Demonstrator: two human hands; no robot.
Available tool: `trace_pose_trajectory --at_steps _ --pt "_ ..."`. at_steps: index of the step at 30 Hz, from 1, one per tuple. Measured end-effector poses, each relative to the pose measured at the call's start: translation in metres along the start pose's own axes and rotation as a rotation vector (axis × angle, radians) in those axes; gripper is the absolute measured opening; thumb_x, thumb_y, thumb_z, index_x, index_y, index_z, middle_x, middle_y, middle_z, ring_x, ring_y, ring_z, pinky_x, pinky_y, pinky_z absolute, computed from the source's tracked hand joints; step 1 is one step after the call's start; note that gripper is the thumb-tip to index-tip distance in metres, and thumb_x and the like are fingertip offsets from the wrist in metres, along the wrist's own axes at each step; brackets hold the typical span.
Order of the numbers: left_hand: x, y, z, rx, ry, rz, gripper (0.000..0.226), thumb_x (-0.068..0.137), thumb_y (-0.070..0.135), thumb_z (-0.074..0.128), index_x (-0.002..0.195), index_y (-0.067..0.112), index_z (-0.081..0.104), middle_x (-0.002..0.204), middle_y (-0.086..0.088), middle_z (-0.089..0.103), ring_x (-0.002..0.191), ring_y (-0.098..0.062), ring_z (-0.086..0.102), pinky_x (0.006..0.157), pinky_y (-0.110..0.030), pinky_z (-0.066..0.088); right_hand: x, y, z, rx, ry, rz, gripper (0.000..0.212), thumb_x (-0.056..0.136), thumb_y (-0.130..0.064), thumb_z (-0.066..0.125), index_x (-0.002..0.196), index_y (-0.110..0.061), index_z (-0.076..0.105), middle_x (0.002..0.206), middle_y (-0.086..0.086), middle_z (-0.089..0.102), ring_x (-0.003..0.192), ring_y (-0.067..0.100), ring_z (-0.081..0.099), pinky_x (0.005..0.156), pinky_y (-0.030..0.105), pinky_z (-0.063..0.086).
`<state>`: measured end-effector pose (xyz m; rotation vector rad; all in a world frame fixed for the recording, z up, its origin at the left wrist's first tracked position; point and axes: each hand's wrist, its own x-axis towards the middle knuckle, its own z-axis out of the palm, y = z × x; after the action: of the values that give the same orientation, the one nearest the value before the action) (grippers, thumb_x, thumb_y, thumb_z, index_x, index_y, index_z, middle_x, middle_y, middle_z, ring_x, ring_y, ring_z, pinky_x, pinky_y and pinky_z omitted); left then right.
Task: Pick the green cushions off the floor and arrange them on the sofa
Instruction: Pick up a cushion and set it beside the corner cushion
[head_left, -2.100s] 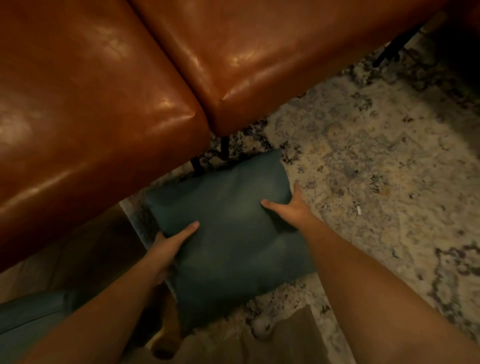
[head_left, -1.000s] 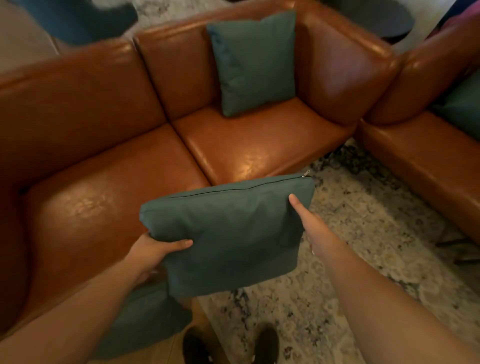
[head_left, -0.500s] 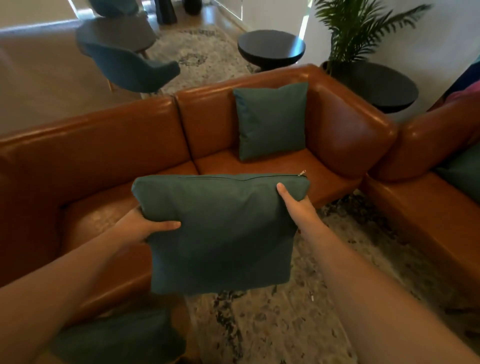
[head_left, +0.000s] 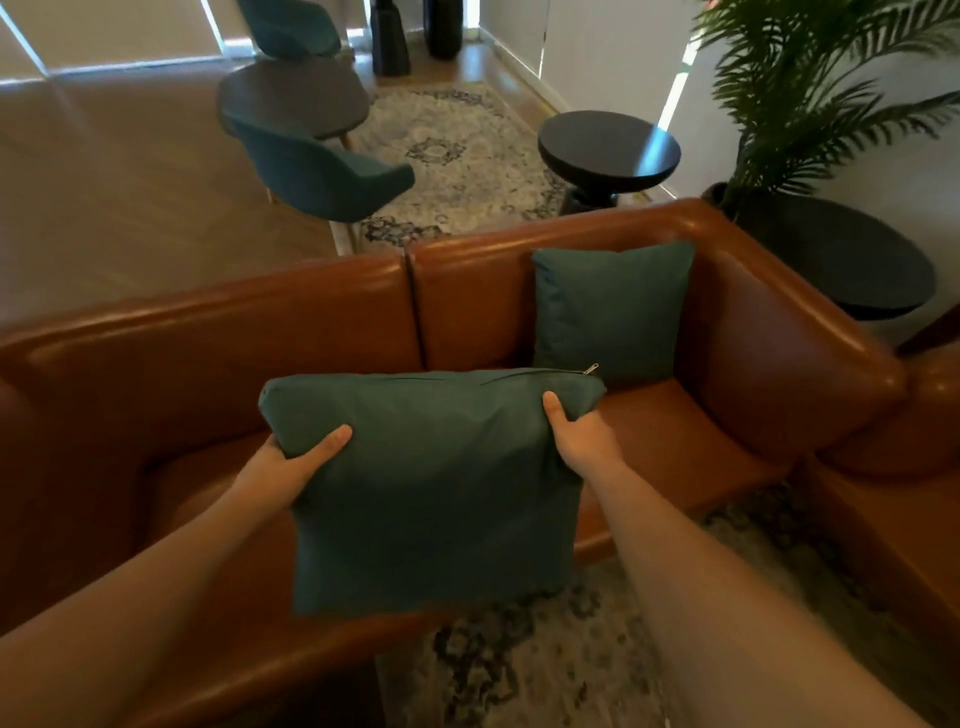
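Note:
I hold a green cushion (head_left: 436, 488) upright in the air, zip edge on top, over the front of the brown leather sofa (head_left: 291, 332). My left hand (head_left: 291, 462) grips its left side with the thumb on the front. At the upper right corner my right hand (head_left: 579, 436) clamps it the same way. A second green cushion (head_left: 613, 312) leans upright against the sofa's backrest on the right seat, just behind the held one.
A second brown sofa section (head_left: 893, 499) runs along the right. Patterned rug (head_left: 540, 665) lies below. Behind the sofa stand a teal chair (head_left: 322, 171), a grey round table (head_left: 291, 98), two black round tables (head_left: 608, 140) and a palm plant (head_left: 810, 88).
I lifted the cushion off the rug and raised it in front of the sofa. My view tilted up from the floor, so the room behind now shows.

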<state>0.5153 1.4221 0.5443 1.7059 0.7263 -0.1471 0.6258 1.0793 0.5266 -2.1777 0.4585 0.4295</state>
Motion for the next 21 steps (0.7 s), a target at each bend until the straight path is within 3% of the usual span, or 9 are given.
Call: trace_pose_trajectory --at_steps 4,8,10,14,21 --pt "0.042 0.034 -0.003 -0.054 0.047 0.014 0.13 0.051 0.077 0.088 0.161 0.028 0.037 0.153 -0.004 0.057 0.135 -0.034 0.057 0.114 -0.058 0.047 0.05 -0.044 0.005 -0.004 0.005 -0.016 0.095 0.098 -0.08 0.044 0.162 -0.011 0.036 0.154 0.016 0.055 0.14 0.041 0.053 0.114 0.046 0.044" --pt "0.098 0.052 0.009 -0.047 0.128 0.02 0.145 0.032 0.09 0.086 0.155 0.027 0.046 0.145 -0.001 0.063 0.129 -0.03 0.062 0.111 -0.056 0.051 0.115 -0.076 0.012 -0.064 -0.01 -0.045 0.089 0.101 -0.076 0.041 0.16 -0.008 0.039 0.151 0.017 0.058 0.139 0.04 0.054 0.113 0.046 0.045" --pt "0.127 0.06 0.024 -0.081 0.174 0.011 0.142 0.039 0.087 0.087 0.158 0.024 0.041 0.148 -0.004 0.06 0.132 -0.032 0.06 0.113 -0.055 0.049 0.155 -0.089 0.019 -0.092 -0.032 -0.067 0.088 0.102 -0.076 0.04 0.158 -0.008 0.041 0.15 0.017 0.059 0.138 0.04 0.055 0.111 0.046 0.046" --pt "0.193 0.056 0.053 -0.121 0.303 -0.036 0.115 0.069 0.067 0.08 0.162 0.023 0.029 0.155 -0.008 0.052 0.139 -0.037 0.052 0.114 -0.053 0.044 0.228 -0.111 0.044 -0.142 -0.068 -0.096 0.085 0.103 -0.074 0.041 0.156 -0.009 0.043 0.146 0.017 0.061 0.134 0.039 0.057 0.107 0.044 0.046" --pt "0.273 0.046 0.069 -0.118 0.39 -0.136 0.116 0.067 0.068 0.08 0.162 0.025 0.03 0.156 -0.007 0.051 0.14 -0.036 0.052 0.115 -0.057 0.044 0.307 -0.127 0.082 -0.151 -0.108 -0.109 0.08 0.102 -0.073 0.046 0.155 -0.014 0.042 0.143 0.012 0.062 0.13 0.036 0.06 0.104 0.042 0.048"
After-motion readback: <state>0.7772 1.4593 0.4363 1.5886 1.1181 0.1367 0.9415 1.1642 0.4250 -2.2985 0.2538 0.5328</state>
